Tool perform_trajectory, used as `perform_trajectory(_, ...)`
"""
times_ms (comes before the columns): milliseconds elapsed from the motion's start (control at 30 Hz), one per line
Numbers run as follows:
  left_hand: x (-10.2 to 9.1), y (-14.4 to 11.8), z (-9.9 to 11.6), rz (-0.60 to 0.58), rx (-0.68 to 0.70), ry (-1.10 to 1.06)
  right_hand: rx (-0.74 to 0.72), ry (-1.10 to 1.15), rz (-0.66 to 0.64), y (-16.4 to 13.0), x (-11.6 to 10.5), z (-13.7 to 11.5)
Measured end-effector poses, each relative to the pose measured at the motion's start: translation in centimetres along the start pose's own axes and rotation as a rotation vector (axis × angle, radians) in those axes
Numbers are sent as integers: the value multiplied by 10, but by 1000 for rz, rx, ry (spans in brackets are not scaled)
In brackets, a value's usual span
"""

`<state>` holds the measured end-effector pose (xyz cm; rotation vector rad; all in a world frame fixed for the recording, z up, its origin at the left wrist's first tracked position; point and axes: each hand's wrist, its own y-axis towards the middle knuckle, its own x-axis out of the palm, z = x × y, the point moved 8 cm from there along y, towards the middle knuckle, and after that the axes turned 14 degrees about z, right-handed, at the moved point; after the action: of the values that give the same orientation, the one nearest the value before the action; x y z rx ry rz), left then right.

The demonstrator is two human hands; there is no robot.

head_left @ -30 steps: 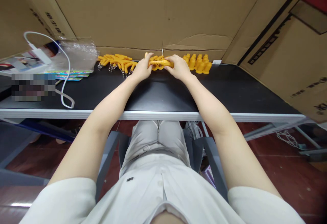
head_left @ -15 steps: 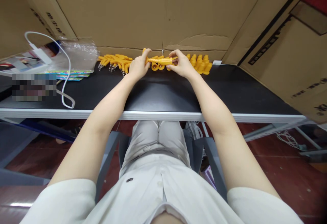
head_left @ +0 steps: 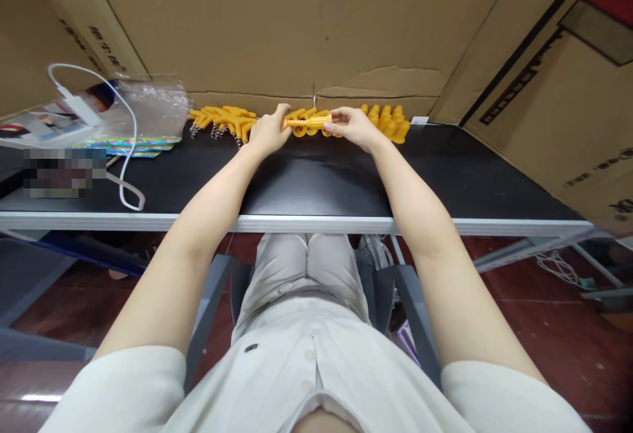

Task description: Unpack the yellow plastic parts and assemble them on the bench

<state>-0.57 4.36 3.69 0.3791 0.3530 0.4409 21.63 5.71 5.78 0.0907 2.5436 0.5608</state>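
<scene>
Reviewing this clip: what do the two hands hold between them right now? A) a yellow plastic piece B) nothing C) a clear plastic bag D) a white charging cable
A: the left hand and right hand each grip an end of one yellow plastic piece, above the black table.

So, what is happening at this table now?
A seated person holds one yellow piece between the left hand and right hand, at the far edge of the black table. Yellow parts with springs lie to the left, and a group of yellow caps to the right.
</scene>
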Motion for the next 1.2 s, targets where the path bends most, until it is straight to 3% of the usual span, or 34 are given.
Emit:
perform_trajectory(300, 0, -1, 0, 6, -34, -24, 64, 39, -10, 0, -5, 8)
perform_trajectory(433, 2, 1, -1, -8, 31, 15, 122, 44, -18, 1, -1, 14)
perform_trajectory(633, 11, 3, 2, -116, 252, 499, 173, 245, -106, 8, 3, 25)
perform_trajectory(733, 12, 3, 4, -141, 316, 637, 161, 337, -152, 10, 4, 27)
perform_trajectory(1000, 13, 11, -2, -105, 412, 609, 175, 298, -158, 8, 7, 22)
perform_trajectory(1200, 14, 13, -4, -83, 447, 566, 196, 260, -95, 11, 13, 28)
